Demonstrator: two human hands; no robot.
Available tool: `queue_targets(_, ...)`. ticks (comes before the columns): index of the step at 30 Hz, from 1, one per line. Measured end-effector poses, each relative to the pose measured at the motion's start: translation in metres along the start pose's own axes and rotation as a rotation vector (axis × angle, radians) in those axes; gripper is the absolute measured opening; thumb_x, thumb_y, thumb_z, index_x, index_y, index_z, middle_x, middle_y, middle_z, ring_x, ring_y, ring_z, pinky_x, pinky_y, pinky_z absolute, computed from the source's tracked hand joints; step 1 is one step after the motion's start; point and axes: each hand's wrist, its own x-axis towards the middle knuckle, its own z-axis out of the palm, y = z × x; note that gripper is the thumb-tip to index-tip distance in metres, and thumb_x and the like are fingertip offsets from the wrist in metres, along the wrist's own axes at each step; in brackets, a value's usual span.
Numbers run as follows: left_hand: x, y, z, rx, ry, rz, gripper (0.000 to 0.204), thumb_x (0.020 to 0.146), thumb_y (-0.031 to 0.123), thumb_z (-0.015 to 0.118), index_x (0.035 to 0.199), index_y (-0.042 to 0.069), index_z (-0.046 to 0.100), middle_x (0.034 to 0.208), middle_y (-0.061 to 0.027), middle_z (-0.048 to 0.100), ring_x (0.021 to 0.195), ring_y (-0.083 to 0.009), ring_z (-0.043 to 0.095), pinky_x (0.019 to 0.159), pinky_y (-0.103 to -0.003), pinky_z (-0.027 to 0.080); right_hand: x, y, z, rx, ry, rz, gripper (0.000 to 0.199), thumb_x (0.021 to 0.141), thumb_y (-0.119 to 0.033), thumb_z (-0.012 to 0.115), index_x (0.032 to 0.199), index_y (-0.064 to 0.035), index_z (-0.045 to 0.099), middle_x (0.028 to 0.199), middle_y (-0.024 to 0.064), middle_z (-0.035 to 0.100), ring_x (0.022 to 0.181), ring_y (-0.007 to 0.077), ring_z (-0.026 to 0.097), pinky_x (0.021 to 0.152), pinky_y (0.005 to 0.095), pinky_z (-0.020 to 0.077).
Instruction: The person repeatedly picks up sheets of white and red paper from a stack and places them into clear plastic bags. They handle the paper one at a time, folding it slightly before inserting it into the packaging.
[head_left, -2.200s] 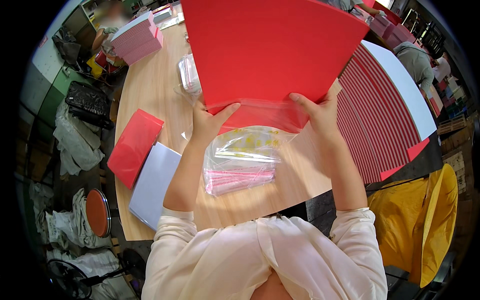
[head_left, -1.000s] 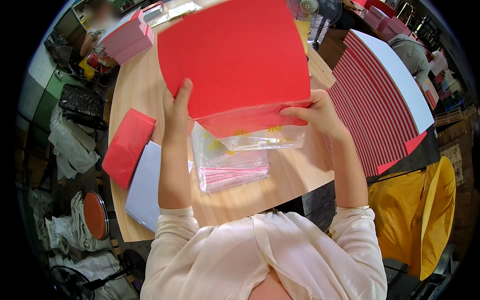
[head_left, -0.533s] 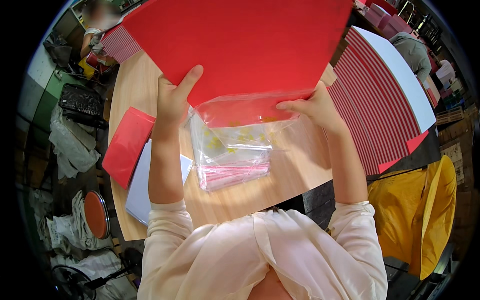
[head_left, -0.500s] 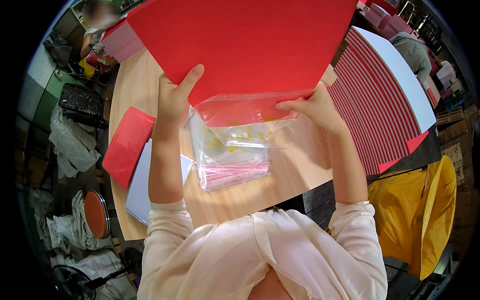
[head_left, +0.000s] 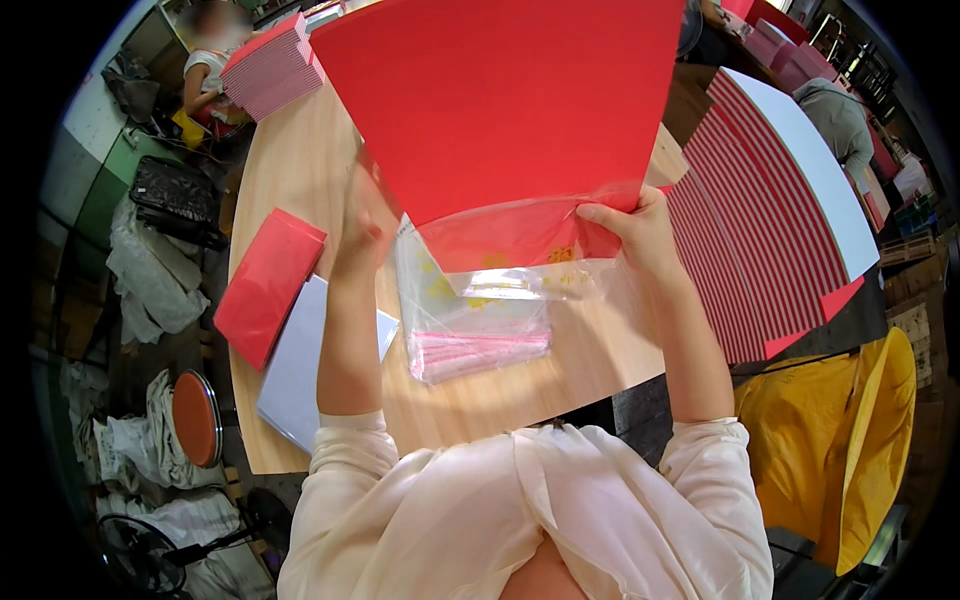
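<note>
A large red flat board (head_left: 500,110) stands raised in front of me. Its lower end sits inside the mouth of a clear plastic bag (head_left: 500,228) with yellow print. My right hand (head_left: 645,232) pinches the bag and the board's lower right corner, thumb on the near face. Beside the board's left edge is my left hand (head_left: 366,215), its fingers smeared by motion and partly hidden, so its grip is unclear. Under the board lies a pile of clear bags (head_left: 480,352) with pink-striped edges on the wooden table (head_left: 430,415).
Left on the table are a folded red piece (head_left: 268,288) and white sheets (head_left: 298,365). A tall stack of red-and-white boards (head_left: 765,220) stands at right, above a yellow cloth (head_left: 830,440). Another stack (head_left: 270,75) is far left, near a seated person (head_left: 205,75).
The board has moved slightly down and right, deeper within the bag's mouth. My left hand has left its thumb-on-face hold and shifted down along the left edge. The right hand keeps its pinch.
</note>
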Motion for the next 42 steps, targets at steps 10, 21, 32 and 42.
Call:
queue_targets(10, -0.026, -0.034, 0.014, 0.502, 0.280, -0.007, 0.057, 0.075, -0.011, 0.074, 0.124, 0.002, 0.048, 0.118, -0.0092, 0.061, 0.108, -0.0190, 0.062, 0.091, -0.034, 0.055, 0.007, -0.002, 0.003, 0.016, -0.075, -0.025, 0.020, 0.075, 0.000, 0.078, 0.094, 0.0015, 0.072, 0.092, 0.0072, 0.072, 0.082, 0.0105, 0.066, 0.075, 0.0264, 0.0546)
queue_targets(21, -0.026, -0.041, 0.009, 0.521, 0.252, 0.051, 0.053, 0.077, -0.011, 0.072, 0.123, 0.002, 0.048, 0.117, -0.0087, 0.062, 0.106, -0.0187, 0.063, 0.091, -0.033, 0.055, 0.012, -0.003, -0.003, 0.030, -0.143, -0.033, 0.020, 0.076, 0.002, 0.076, 0.096, 0.0004, 0.073, 0.094, 0.0074, 0.073, 0.085, 0.0119, 0.067, 0.080, 0.0270, 0.0535)
queue_targets(32, -0.012, -0.032, 0.022, 0.605, 0.250, 0.077, 0.059, 0.079, -0.013, 0.069, 0.129, 0.002, 0.041, 0.121, -0.0111, 0.058, 0.106, -0.0206, 0.063, 0.089, -0.033, 0.055, 0.013, -0.002, 0.000, 0.061, -0.063, -0.071, 0.024, 0.076, 0.001, 0.077, 0.099, 0.0006, 0.071, 0.093, 0.0078, 0.072, 0.082, 0.0122, 0.067, 0.076, 0.0273, 0.0554)
queue_targets(42, -0.002, -0.024, 0.027, 0.572, 0.210, -0.013, 0.073, 0.077, -0.012, 0.070, 0.137, 0.008, 0.034, 0.100, -0.0131, 0.066, 0.100, -0.0194, 0.064, 0.087, -0.032, 0.055, 0.019, -0.017, 0.000, -0.019, -0.075, -0.078, 0.041, 0.074, 0.001, 0.078, 0.114, -0.0048, 0.069, 0.099, 0.0056, 0.072, 0.088, 0.0104, 0.066, 0.079, 0.0265, 0.0537)
